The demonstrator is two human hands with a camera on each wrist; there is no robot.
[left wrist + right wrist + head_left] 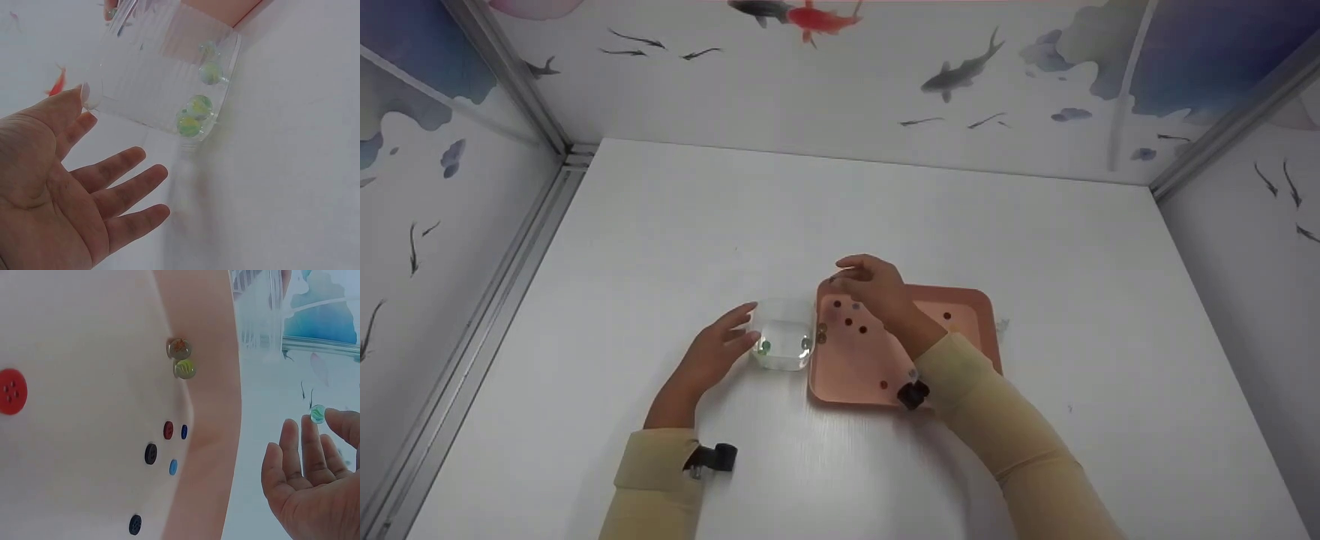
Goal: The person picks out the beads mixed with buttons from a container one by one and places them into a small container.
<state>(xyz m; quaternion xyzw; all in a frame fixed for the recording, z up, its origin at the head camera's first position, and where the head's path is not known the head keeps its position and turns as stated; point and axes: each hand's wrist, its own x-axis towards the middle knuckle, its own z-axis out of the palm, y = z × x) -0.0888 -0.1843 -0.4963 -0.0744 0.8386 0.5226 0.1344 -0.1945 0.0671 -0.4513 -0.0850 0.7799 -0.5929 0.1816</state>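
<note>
My right hand (879, 289) is over the far left corner of a pink tray (847, 379). Its thumb and a finger pinch a green-tinted glass marble (318, 414); the other fingers are extended. Left of the tray stands a clear plastic container (785, 330) with several green and yellow marbles (199, 106) at its bottom. My left hand (716, 351) touches the container's left side with thumb and fingertip, its other fingers spread and fairly straight. Two more marbles (183, 359) lie against the tray's left wall, near several buttons (151, 454) in black, red and blue.
A large red button (12, 391) lies farther in on the tray floor. Small clear scraps (1003, 325) are at the tray's right edge. The white table (660, 225) is enclosed by panels (825, 97) printed with fish.
</note>
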